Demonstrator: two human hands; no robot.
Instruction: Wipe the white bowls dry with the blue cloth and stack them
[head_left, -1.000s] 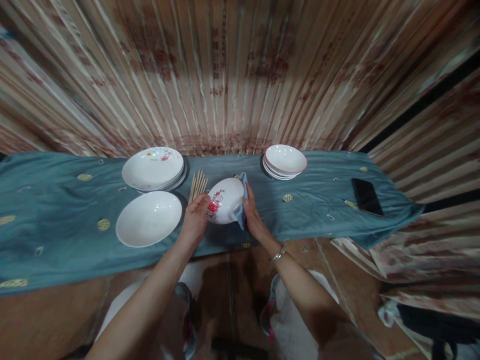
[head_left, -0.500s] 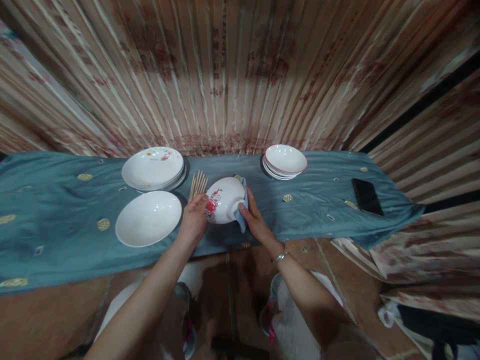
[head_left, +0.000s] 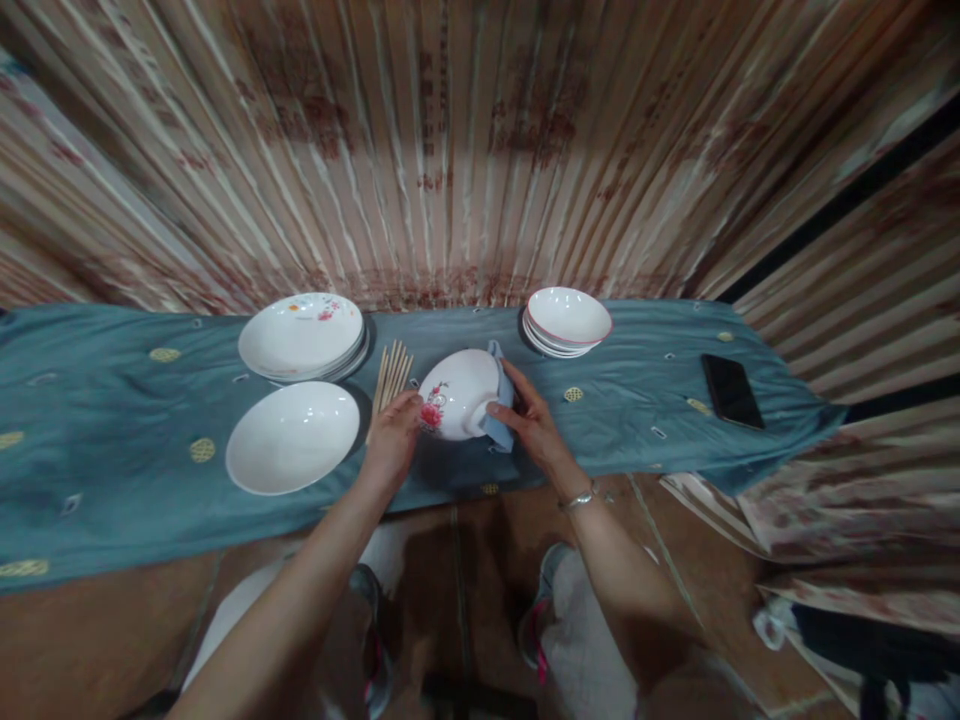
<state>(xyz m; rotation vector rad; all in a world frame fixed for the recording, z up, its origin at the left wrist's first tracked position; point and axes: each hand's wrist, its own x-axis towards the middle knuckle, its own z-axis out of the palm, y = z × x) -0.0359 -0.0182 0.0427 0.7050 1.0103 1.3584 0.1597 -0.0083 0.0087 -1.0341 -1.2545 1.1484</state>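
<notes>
Between my two hands a white bowl (head_left: 454, 392) with red flowers is tipped on its side, its foot ring turned toward my right. My left hand (head_left: 396, 430) grips the bowl's left edge. On the other side my right hand (head_left: 531, 418) is closed on a blue cloth (head_left: 498, 432), which it presses against the bowl near the foot. Just beyond my left hand lies a bunch of wooden chopsticks (head_left: 393, 374). The bowl's inside faces away and is hidden.
A blue patterned cloth covers the table (head_left: 630, 430). At the left are a stack of flowered plates (head_left: 300, 335) and a large white bowl (head_left: 292, 438). Farther back right stand stacked red-rimmed bowls (head_left: 568, 318). A black phone (head_left: 732, 391) lies near the right end. Pleated curtains (head_left: 480, 150) hang behind.
The bowl has shifted slightly right and turned a little in my hands. My right hand and the cloth have moved right, around the bowl's side.
</notes>
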